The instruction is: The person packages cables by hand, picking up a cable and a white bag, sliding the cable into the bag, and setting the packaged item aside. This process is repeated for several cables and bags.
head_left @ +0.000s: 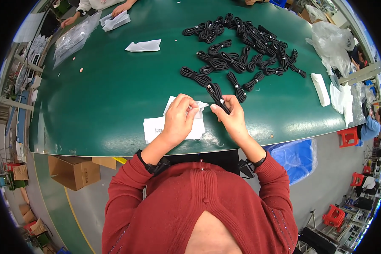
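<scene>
Hands: the left hand [180, 120] pinches one thin white bag [197, 111], the right hand [230, 114] grips one coiled black cable [217, 95]; beyond them, some twenty more bundled cables [241, 46] on the green surface [114, 89].

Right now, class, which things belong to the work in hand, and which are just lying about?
In hand: left hand, small white bag, right hand, coiled black cable, stack of white bags.

Lying about: cardboard box, red stool, blue bin.
</scene>
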`<state>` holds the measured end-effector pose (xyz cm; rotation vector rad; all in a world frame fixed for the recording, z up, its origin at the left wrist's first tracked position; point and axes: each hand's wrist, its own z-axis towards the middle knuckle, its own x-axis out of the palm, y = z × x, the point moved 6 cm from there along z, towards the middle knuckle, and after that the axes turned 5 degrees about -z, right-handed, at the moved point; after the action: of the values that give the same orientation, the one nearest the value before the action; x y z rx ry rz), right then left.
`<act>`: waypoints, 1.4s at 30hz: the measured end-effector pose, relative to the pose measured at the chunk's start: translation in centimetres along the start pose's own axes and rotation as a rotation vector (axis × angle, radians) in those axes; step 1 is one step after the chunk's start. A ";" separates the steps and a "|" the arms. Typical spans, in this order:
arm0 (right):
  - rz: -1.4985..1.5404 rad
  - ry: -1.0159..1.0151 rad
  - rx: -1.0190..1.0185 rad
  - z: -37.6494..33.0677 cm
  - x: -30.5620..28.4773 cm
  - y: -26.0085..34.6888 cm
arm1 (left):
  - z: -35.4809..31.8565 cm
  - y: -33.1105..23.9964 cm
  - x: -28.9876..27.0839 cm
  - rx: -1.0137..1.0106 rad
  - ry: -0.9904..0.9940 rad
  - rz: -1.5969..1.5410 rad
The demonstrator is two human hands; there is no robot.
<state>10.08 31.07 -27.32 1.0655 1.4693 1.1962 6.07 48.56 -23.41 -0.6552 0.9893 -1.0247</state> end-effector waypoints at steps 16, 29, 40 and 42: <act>0.149 -0.037 -0.022 -1.0 -0.6 -0.8 | -0.1 0.8 0.8 -0.038 -0.002 -0.029; -0.942 -0.076 -0.808 -5.9 -2.8 5.4 | 0.1 -0.2 1.7 0.018 0.030 -0.040; -0.402 0.124 -0.541 -3.7 -1.5 3.1 | 0.3 -2.8 1.8 0.248 0.161 0.124; -0.402 0.112 -0.604 -3.6 -1.3 3.9 | 0.9 -2.3 1.2 0.171 0.149 0.086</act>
<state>7.05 29.76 -22.95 0.2832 1.2048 1.2933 6.21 46.59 -21.53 -0.3963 1.0371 -1.0798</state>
